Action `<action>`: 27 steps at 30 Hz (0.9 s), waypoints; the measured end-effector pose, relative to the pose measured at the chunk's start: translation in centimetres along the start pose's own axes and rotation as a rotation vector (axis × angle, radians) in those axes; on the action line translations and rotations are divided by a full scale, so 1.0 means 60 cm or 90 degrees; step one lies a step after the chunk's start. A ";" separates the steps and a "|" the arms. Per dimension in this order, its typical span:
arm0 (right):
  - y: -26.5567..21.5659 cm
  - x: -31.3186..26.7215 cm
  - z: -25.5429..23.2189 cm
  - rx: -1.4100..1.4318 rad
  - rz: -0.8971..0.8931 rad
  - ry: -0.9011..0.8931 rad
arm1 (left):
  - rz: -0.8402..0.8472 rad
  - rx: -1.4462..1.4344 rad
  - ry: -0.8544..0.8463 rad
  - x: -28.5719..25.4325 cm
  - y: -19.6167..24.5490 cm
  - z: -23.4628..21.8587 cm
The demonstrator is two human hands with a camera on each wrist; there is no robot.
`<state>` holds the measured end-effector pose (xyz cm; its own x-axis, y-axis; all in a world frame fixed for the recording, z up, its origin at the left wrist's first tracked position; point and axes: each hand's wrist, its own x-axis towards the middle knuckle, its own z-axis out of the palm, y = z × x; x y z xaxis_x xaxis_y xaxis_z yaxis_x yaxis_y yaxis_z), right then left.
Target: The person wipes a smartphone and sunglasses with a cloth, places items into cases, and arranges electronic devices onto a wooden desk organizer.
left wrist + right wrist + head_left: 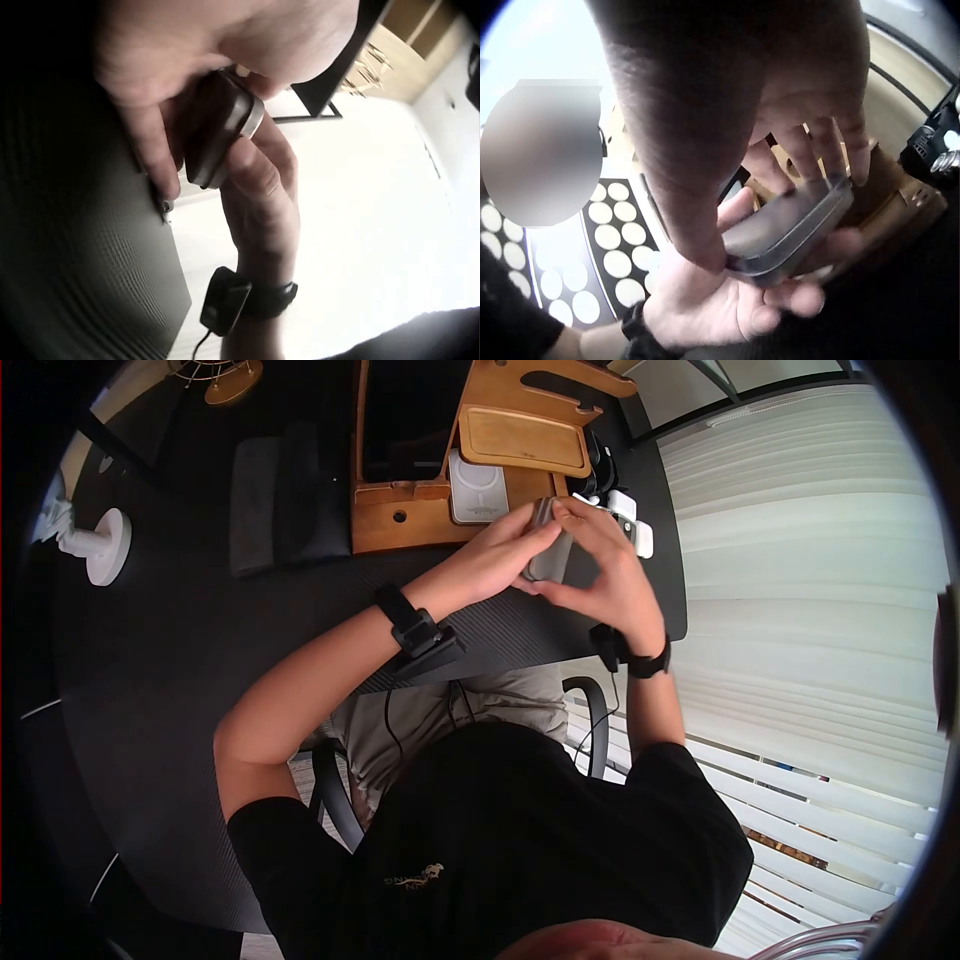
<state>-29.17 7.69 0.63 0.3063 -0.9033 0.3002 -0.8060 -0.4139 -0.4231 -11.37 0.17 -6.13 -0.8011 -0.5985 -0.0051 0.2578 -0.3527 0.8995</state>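
Both hands hold one flat grey case (pixel 549 560) with rounded corners, raised near the front edge of the desk. In the right wrist view the case (pixel 791 229) shows a smooth broad face and a seam along its edge. The left hand (pixel 495 555) grips it from the left; its palm and fingers lie underneath in the right wrist view. My right hand (pixel 615 570) spans it with the thumb at one end and the fingertips at the other. The left wrist view shows the case's dark side (pixel 225 131), partly hidden by the left hand.
Beyond the hands stands a wooden desk stand (pixel 405 525) with a dark screen (pixel 415 420) and a white charging pad (pixel 478 488). Small white cases (pixel 625 510) lie right of it. A black folded pouch (pixel 290 500) and a white round base (pixel 108 547) are left.
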 end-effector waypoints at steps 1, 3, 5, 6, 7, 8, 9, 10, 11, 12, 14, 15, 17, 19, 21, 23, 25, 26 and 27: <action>0.014 0.001 -0.009 0.000 -0.001 0.000 | -0.016 0.134 0.012 -0.003 0.018 0.001; 0.041 0.002 -0.024 0.058 0.015 -0.044 | -0.031 0.267 0.027 -0.010 0.042 0.003; 0.054 0.006 -0.027 0.043 0.045 -0.059 | 0.126 0.752 0.046 -0.017 0.056 0.004; 0.062 0.007 -0.025 0.014 0.062 -0.094 | 0.277 0.823 0.095 -0.023 0.045 0.005; 0.068 0.007 -0.023 -0.015 0.080 -0.129 | 0.277 0.822 0.096 -0.027 0.047 0.008; 0.071 0.008 -0.017 -0.016 0.080 -0.130 | 0.342 0.883 0.087 -0.031 0.053 0.011; 0.073 0.011 -0.010 -0.058 0.048 -0.153 | 0.406 0.944 0.079 -0.034 0.058 0.013; 0.073 0.015 -0.005 -0.100 0.018 -0.176 | 0.367 0.968 0.047 -0.036 0.061 0.014; 0.074 0.020 0.000 -0.100 0.017 -0.178 | 0.367 0.967 0.048 -0.037 0.064 0.016; 0.074 0.025 0.004 -0.100 -0.011 -0.173 | 0.349 1.046 0.079 -0.037 0.066 0.019; 0.074 0.034 0.011 -0.099 -0.038 -0.167 | 0.330 1.125 0.109 -0.035 0.064 0.016; 0.072 0.039 0.014 -0.106 -0.032 -0.172 | 0.316 1.144 0.125 -0.034 0.056 0.009; 0.067 0.051 0.022 -0.113 -0.030 -0.176 | 0.300 1.166 0.143 -0.035 0.046 -0.001; 0.065 0.062 0.029 -0.164 -0.001 -0.181 | 0.247 1.176 0.114 -0.035 0.039 -0.006; 0.063 0.071 0.036 -0.173 0.017 -0.182 | 0.234 1.199 0.113 -0.033 0.031 -0.004; 0.062 0.071 0.040 -0.180 0.037 -0.182 | 0.220 1.222 0.109 -0.034 0.025 -0.002; 0.064 0.067 0.041 -0.191 0.016 -0.157 | 0.206 1.248 0.112 -0.032 0.023 -0.001; 0.065 0.063 0.037 -0.193 0.017 -0.155 | 0.210 1.249 0.110 -0.031 0.020 -0.002; 0.067 0.056 0.028 -0.163 -0.007 -0.136 | 0.230 1.253 0.112 -0.031 0.017 -0.005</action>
<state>-30.51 2.80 -1.51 0.3930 -0.9134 0.1056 -0.8948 -0.4064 -0.1847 -9.46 0.66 -5.32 -0.7748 -0.5411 0.3270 -0.5650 0.8247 0.0258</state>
